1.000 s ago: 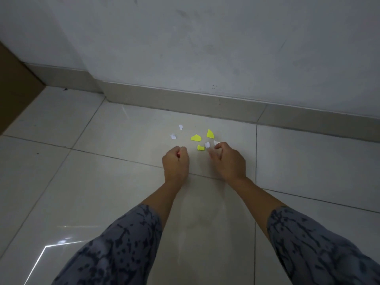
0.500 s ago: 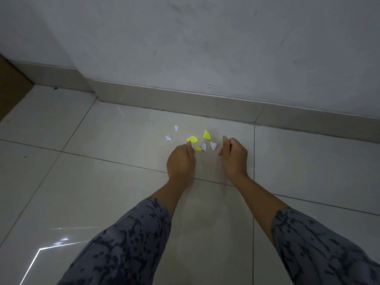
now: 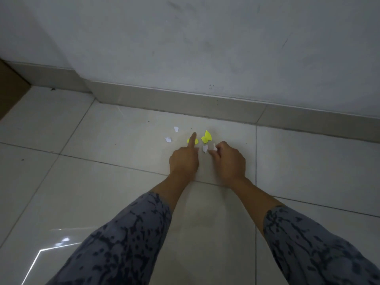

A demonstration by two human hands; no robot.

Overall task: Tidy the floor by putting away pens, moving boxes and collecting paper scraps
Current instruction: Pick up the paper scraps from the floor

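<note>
**Desk editor:** Hands at frame centre, a litter of torn paper just above them. How should the pickup go?

**Photographer:** Largest first. The left hand (image 3: 183,159) has its forefinger out, tip pressed on a yellow scrap (image 3: 195,141); its grip is otherwise curled, holding nothing I can see. My judgement: drag that scrap toward the others, then pinch. Flat paper on glossy tile gives no edge, so sliding the pieces into a heap beats pecking at each one.

**Desk editor:** And the right?

**Photographer:** The right hand (image 3: 229,160) is narrowed to a pinch beside a white scrap (image 3: 214,146); whether it actually holds it, I cannot tell. Another white bit (image 3: 205,148) lies between the hands, a bigger yellow piece (image 3: 206,137) just above, and two white scraps (image 3: 168,139) sit apart to the left.

**Desk editor:** Setting?

**Photographer:** Pale tiled floor (image 3: 115,182) with dark grout lines, a glare patch lower left; skirting (image 3: 185,103) and scuffed grey wall (image 3: 205,48) across the top; a brown panel (image 3: 10,87) at the left edge. No pens or boxes in shot.
</note>
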